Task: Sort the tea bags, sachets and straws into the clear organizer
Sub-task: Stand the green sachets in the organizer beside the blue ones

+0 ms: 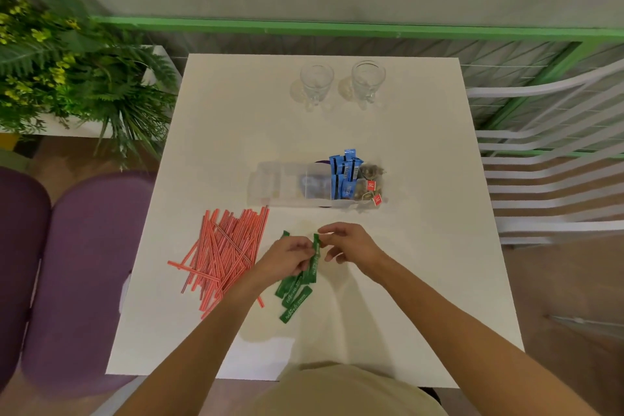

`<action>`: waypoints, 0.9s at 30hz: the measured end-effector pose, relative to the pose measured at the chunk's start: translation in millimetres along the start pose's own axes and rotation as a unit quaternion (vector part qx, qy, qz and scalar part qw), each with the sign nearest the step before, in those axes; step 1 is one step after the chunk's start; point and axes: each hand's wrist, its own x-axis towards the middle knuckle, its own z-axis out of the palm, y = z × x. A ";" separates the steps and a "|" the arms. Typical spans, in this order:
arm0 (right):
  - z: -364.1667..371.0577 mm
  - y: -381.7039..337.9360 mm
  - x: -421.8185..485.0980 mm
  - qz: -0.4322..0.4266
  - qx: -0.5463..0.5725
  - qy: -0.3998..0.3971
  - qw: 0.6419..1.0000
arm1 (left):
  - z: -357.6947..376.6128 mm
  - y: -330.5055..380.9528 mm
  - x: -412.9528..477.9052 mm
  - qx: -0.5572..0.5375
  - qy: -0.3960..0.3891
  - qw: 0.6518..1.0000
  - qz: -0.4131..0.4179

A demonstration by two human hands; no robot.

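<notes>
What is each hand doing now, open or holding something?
The left hand grips a bundle of green sachets.
The right hand pinches the top end of one sachet in that bundle.

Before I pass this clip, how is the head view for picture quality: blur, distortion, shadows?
Head view: the wide-angle lens bows the green painted rail; soft light, faint shadow under the left hand and right hand; the clear plastic organizer nearly melts into the white table, its left compartments smeared; print on the green paper sachets too soft to read.
</notes>
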 end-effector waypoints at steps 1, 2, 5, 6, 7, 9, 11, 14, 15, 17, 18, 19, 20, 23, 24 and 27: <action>-0.1 -2.8 2.0 -0.004 -0.013 -0.020 1.000 | 0.9 -2.2 -5.0 -0.028 -0.019 0.999 0.000; 0.0 -5.7 3.5 -0.012 -0.034 -0.038 0.999 | 1.1 -3.6 -9.5 -0.048 -0.030 0.998 0.002; 5.2 -14.1 6.9 -0.036 -0.085 -0.074 0.993 | -4.0 -8.8 -18.8 -0.076 -0.028 0.997 0.017; 6.2 -16.8 8.1 -0.041 -0.098 -0.076 0.991 | -7.3 -11.8 -20.0 -0.079 -0.011 0.997 0.016; 6.7 -19.5 9.5 -0.044 -0.110 -0.076 0.990 | -11.8 -17.4 -19.1 -0.073 0.019 0.997 0.014; 4.5 -24.5 12.2 -0.046 -0.132 -0.066 0.988 | -22.7 -30.7 -14.4 -0.001 0.119 0.993 0.013; -0.4 -28.0 14.5 -0.046 -0.145 -0.051 0.987 | -32.2 -42.3 -8.9 0.135 0.212 0.968 0.012; -7.5 -32.3 15.5 -0.050 -0.160 -0.038 0.985 | -37.4 -48.4 -3.8 0.252 0.247 0.936 0.007; -9.3 -33.3 15.1 -0.051 -0.167 -0.036 0.984 | -36.2 -49.0 -2.1 0.272 0.245 0.931 0.007; -11.5 -37.6 14.0 -0.060 -0.182 -0.031 0.981 | -31.8 -47.7 -0.1 0.330 0.235 0.914 0.012; -12.6 -41.1 13.3 -0.068 -0.190 -0.029 0.979 | -29.4 -47.5 0.6 0.355 0.231 0.906 0.015; -14.0 -46.5 13.1 -0.078 -0.198 -0.026 0.977 | -27.6 -47.1 1.7 0.366 0.231 0.901 0.016; -15.4 -53.1 13.3 -0.091 -0.210 -0.022 0.973 | -26.4 -47.8 2.5 0.367 0.233 0.901 0.016; -23.6 -80.8 19.9 -0.129 -0.230 0.019 0.965 | -25.4 -49.8 4.2 0.337 0.236 0.912 0.001; -27.5 -92.1 23.7 -0.143 -0.226 0.040 0.963 | -25.5 -50.4 4.8 0.324 0.234 0.917 -0.005; -39.4 -127.4 36.5 -0.201 -0.234 0.093 0.947 | -28.0 -49.1 6.5 0.291 0.221 0.931 -0.023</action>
